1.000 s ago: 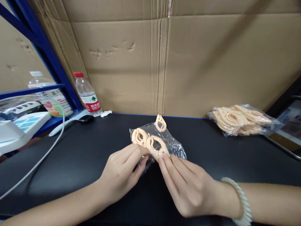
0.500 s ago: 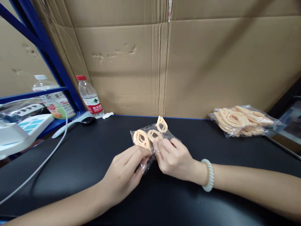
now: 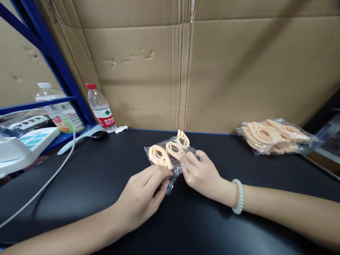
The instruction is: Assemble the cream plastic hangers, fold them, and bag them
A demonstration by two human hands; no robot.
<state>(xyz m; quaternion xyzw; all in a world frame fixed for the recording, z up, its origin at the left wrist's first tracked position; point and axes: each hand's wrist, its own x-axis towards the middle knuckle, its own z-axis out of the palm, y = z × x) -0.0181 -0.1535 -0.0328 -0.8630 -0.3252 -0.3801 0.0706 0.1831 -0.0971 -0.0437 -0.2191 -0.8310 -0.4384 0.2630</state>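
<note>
A clear plastic bag (image 3: 177, 169) lies on the black tabletop between my hands. My left hand (image 3: 145, 193) pinches its near edge, thumb below and fingers on top. My right hand (image 3: 200, 175) grips the bag's right side, its fingertips close against a beige looped plastic piece (image 3: 172, 151) in the middle. To the left, another beige piece (image 3: 166, 161) with a teardrop-shaped loop sits in the bag, just beyond my left fingers. A third looped piece (image 3: 179, 137) stands at the far side; whether it is inside the bag I cannot tell.
A filled clear bag of similar beige pieces (image 3: 262, 132) lies at the back right. At the back left stand a red-capped water bottle (image 3: 105, 115) and a brush (image 3: 79, 139). A white cable (image 3: 53, 180) crosses the left side. A cardboard wall (image 3: 138, 74) closes off the back.
My right hand has shifted a little to the right, uncovering more of the middle piece. The bag's near part has moved slightly right, and my left hand is almost where it was.
</note>
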